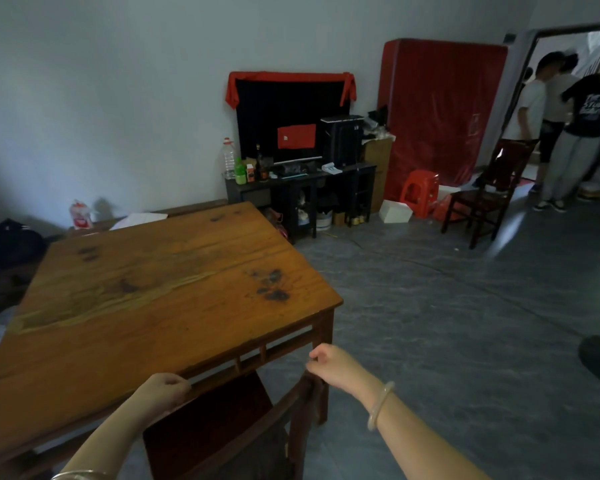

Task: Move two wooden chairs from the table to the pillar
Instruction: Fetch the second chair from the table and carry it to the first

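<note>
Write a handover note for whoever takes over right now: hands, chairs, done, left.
Left hand: closed at the top rail of the near chair, by the table edge.
Right hand: closed on the same chair's back corner.
Near chair: tucked under the table, not yet pulled out.
Second chair: standing near the doorway; whether that is the pillar spot is unclear.
Done: possibly one chair.
Left: pull the near chair out and carry it over.

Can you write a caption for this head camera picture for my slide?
Both hands, left and right, grip a wooden chair tucked under the wooden table.
</note>
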Demonstrator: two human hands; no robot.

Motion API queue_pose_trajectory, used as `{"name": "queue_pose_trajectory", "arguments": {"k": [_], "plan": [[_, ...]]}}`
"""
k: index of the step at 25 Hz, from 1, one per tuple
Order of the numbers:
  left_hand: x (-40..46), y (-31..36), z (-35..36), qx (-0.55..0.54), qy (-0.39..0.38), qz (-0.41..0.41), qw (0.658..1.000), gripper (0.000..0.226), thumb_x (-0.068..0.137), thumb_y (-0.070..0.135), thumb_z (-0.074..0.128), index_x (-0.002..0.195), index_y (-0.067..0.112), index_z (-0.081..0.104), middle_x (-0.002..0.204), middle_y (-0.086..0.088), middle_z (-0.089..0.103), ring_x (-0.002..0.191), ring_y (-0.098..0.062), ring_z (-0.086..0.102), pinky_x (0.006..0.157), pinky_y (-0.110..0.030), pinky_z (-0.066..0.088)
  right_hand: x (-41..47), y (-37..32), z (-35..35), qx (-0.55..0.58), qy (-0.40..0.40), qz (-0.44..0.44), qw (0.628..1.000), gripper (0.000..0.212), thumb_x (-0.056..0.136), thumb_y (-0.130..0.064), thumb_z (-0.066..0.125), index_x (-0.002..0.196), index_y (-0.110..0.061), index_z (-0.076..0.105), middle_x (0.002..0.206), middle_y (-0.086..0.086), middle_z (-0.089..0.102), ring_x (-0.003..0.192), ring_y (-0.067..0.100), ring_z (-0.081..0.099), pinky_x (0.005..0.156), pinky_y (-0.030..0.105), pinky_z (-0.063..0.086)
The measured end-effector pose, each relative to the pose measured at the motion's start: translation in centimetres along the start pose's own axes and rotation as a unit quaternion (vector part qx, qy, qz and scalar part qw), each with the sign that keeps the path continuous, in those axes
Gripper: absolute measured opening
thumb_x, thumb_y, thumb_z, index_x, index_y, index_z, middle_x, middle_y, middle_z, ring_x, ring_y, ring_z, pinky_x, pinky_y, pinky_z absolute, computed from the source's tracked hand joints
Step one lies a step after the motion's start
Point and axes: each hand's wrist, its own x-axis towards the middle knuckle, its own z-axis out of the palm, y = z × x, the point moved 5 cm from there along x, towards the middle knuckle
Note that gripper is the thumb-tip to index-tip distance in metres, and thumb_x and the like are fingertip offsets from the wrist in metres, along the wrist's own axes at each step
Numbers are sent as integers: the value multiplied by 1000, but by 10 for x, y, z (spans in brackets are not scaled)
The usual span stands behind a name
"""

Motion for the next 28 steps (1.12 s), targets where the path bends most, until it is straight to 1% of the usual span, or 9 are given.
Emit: {"name": "queue_pose_trajectory", "arguments": {"k": [4,7,10,12,15,18,20,25,28], "plan": [[19,-13,-11,21,-46,-27,998,19,97,18,49,96,5,63,74,-7,53,58,-16,45,55,-24,39,27,-6,15,-54,-71,-6,996,60,83,-48,61,136,-24,48,141,3,50,127,20,49,101,30,42],[28,-32,-2,118,-133,-28,984,31,94,34,54,118,17,62,102,0,64,87,-12,61,71,-18,52,42,-3,26,-150,-127,-16,980,69,75,-56,66,135,-28,47,142,3,48,128,23,47,103,35,42],[27,-46,9,174,-203,-18,963,47,79,56,62,120,33,59,126,7,59,110,-8,61,99,-21,49,51,0,39,-298,-212,-44,930,74,74,-53,71,137,-25,45,141,6,45,131,31,38,104,46,39],[22,-53,17,196,-222,-19,955,61,66,65,66,121,39,57,131,13,53,115,0,57,108,-22,41,54,3,46,-412,-216,-92,880,69,75,-44,74,134,-19,47,136,9,47,126,35,39,100,50,41],[13,-63,35,203,-204,-12,958,61,65,61,69,121,41,57,135,13,53,117,4,54,106,-16,39,56,-2,53,-530,-149,-172,816,46,84,-24,67,125,-11,54,126,13,51,118,38,45,94,50,43],[4,-69,42,234,-171,-30,957,63,64,59,67,125,44,57,129,17,56,124,-2,50,112,-22,32,59,-6,59,-554,-132,-205,796,30,89,-9,57,119,-8,59,122,14,55,115,36,49,93,48,44],[-4,-68,46,247,-194,-41,949,69,67,61,67,132,45,51,131,17,52,129,-5,46,118,-32,25,60,-6,60,-561,-140,-217,787,25,89,-9,56,114,-8,61,118,14,60,112,34,54,91,46,46],[-19,-75,59,233,-208,-42,949,73,71,53,71,138,38,46,143,10,43,130,-12,44,113,-31,33,67,-6,65,-561,-177,-239,773,23,87,-20,62,109,-12,63,110,9,66,103,29,63,79,37,44],[-19,-77,68,261,-164,-21,951,69,74,37,73,138,31,47,143,5,44,128,-16,47,111,-31,37,69,-3,69,-566,-174,-266,761,22,85,-26,64,104,-14,64,103,7,68,97,28,65,80,39,49]]}}
